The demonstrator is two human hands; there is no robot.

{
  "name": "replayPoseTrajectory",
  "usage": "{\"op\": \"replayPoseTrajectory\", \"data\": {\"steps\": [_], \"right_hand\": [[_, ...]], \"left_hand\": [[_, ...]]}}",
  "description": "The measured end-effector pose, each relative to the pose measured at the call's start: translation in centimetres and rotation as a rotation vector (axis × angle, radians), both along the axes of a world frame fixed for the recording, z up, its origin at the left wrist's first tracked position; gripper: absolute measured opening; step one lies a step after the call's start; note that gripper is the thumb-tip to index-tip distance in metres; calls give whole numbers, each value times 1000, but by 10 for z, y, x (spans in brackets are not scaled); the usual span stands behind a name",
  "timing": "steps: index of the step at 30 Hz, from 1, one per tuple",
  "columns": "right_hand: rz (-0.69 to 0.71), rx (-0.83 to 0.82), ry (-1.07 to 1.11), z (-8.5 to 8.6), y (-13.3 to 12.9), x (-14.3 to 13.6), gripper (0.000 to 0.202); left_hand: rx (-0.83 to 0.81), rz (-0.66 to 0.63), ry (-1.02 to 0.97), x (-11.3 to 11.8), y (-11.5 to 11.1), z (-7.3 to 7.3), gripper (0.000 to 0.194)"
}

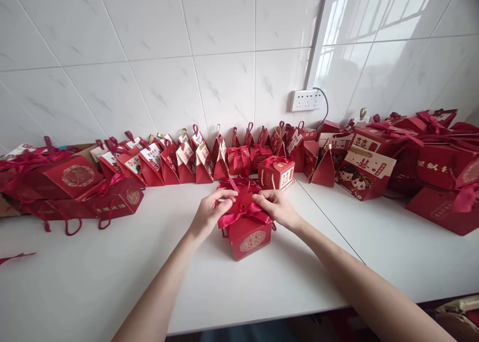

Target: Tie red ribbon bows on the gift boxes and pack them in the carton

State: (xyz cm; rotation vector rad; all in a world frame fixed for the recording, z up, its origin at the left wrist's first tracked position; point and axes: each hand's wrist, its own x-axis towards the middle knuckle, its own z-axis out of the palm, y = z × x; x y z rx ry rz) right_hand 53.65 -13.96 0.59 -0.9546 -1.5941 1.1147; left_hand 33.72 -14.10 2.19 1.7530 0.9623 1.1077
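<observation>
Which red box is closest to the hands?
The front-centre box, topped with a pink bow, between the left hand and right hand; the others sit farther off.

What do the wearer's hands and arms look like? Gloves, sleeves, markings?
Left hand and right hand: ungloved, no rings or wristbands visible. Left forearm and right forearm: bare, no sleeves, cables or markings visible.

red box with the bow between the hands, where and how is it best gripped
Probably by the lower walls of the red box, from left and right together: they look flat and lie mostly below the bow, whose loops spread across it.
</observation>
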Motion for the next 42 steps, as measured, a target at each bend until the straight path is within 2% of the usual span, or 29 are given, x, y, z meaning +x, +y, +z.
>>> {"op": "replayPoseTrajectory", "data": {"steps": [4,7,8,10,11,13,14,16,18,21,23,25,27,28,30,31,33,35,37,40,42], "right_hand": [[119,-99,35,-5,-4,-8,48],[139,-151,119,-3,-2,-4,45],[146,-167,221,-1,-1,1,44],[146,-171,523,7,4,17,43],[141,-137,744,11,7,27,45],[115,-58,930,16,13,47,51],[132,-41,1060,17,16,55,52],[189,-86,1185,15,21,64,51],[246,-151,1218,10,23,64,49],[264,-193,1180,3,24,58,47],[218,-213,1146,0,24,56,46],[107,-245,1112,-1,26,56,43],[-76,-268,1062,0,29,56,40],[-185,-253,1026,1,30,55,39],[-399,-133,884,0,31,50,37],[-482,-31,766,-1,30,47,33],[-568,221,448,-4,25,37,25],[-525,452,110,-9,17,25,18],[-392,598,-130,-12,9,14,12],[-169,627,-300,-14,1,1,25],[-87,587,-315,-13,-2,-1,31]], "left_hand": [[64,-23,149,5,-7,6,22],[57,39,28,8,-6,1,22],[53,111,-61,7,-3,-1,22],[81,344,-325,1,4,-3,19],[111,490,-480,-3,9,-3,17],[163,744,-754,-14,18,0,12],[176,822,-842,-19,21,2,10],[159,874,-925,-25,24,7,10],[94,834,-957,-25,24,9,11],[-27,773,-975,-21,22,8,11],[-81,792,-946,-19,23,5,12],[-92,853,-903,-21,24,3,11],[-53,941,-882,-23,25,1,13],[6,992,-836,-23,24,0,20],[198,1063,-609,-21,20,-3,40],[304,1048,-439,-18,17,-4,47],[435,919,-81,-12,12,-8,50],[431,748,130,-6,9,-11,41],[366,621,191,-3,9,-15,33],[266,517,139,-2,10,-17,32],[232,496,99,-2,10,-18,34]]}}
